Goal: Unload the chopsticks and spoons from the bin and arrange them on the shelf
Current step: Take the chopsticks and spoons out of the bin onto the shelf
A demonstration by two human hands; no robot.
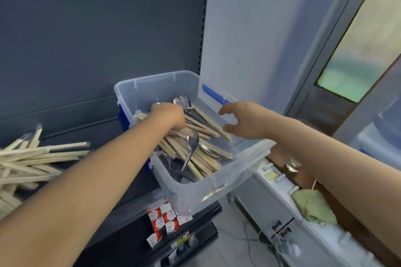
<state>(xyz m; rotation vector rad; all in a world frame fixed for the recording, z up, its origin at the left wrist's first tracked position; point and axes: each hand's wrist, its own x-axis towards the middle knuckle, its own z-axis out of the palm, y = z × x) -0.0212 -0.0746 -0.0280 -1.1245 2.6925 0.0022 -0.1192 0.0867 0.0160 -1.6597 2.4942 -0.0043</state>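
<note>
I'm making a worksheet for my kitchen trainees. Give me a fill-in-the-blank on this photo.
1. The left hand reaches into the clear bin among wooden ____.
2. The shiny utensil lying on them is a ____.
3. The right hand holds ____.
4. The pile on the shelf lies to the bin's ____.
Missing: chopsticks; spoon; nothing; left.

The bin's point(206, 191) top stood open from above; a chopstick pile point(32, 158) (loose, sprawling) crowded the shelf point(104, 130) to its left.
</note>
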